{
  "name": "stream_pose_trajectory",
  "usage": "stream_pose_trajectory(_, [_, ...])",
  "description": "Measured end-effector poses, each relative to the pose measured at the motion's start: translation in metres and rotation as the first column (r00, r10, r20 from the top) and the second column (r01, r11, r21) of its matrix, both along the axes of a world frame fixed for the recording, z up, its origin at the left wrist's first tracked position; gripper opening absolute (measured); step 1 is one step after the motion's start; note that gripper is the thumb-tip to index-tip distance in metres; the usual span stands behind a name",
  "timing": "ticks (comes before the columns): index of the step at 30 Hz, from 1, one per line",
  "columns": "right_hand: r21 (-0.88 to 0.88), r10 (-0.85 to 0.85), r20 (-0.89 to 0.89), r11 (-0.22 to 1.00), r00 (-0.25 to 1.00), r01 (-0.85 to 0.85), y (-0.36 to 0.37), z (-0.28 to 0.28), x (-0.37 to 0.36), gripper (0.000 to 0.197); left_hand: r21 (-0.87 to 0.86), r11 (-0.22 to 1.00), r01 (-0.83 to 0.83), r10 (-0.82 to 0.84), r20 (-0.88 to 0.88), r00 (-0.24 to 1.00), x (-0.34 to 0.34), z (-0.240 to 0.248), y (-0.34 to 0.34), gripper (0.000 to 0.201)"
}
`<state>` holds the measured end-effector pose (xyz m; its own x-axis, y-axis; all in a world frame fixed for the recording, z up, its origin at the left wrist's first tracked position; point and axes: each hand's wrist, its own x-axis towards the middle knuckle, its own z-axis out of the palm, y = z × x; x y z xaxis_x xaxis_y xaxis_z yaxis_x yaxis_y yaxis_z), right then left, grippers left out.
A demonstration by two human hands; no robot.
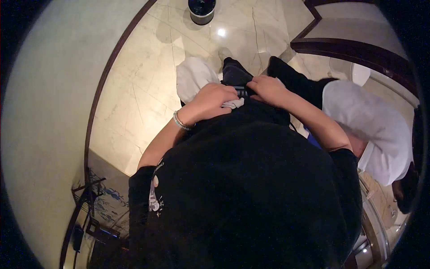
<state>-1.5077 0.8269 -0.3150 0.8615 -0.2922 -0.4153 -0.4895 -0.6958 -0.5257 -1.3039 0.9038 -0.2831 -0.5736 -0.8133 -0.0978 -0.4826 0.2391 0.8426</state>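
Note:
Both my hands are together in front of my waist. My left hand (214,99), with a beaded bracelet (180,121) at its wrist, is closed on a white cloth (195,78). Part of that cloth hangs down on the far side, and a bunched end shows under the fingers. My right hand (270,91) is curled in at the waist, its fingertips partly hidden. Between the two hands sits a small dark object (242,91), touching or close to the fingers; its kind cannot be made out. My black T-shirt (251,188) fills the lower middle.
Another person in a white top (369,125) bends down close on my right. A round bin with a dark liner (202,17) stands ahead on the marble floor (130,89). A pale wall (49,121) runs along the left. Dark-framed edging (354,48) lies at the far right.

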Motion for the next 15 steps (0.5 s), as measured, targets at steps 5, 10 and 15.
stream_pose_trajectory(5, [-0.026, -0.059, -0.024, 0.998, 0.998, 0.058, -0.188, -0.02, -0.175, 0.022, -0.062, 0.974, -0.218, 0.204, -0.183, 0.962, -0.167, -0.058, -0.139, 0.02])
stream_pose_trajectory(10, [0.187, -0.558, 0.211, 0.829, 0.802, 0.528, -0.174, 0.019, -0.142, 0.018, 0.299, 0.914, -0.273, 0.314, -0.098, 0.944, -0.063, -0.012, -0.142, 0.018])
stream_pose_trajectory(15, [0.558, -0.769, 0.379, 0.634, 0.515, 0.536, -0.421, 0.101, -0.303, 0.028, 0.475, 0.642, -0.601, 0.76, -0.292, 0.581, -0.22, 0.049, -0.388, 0.027])
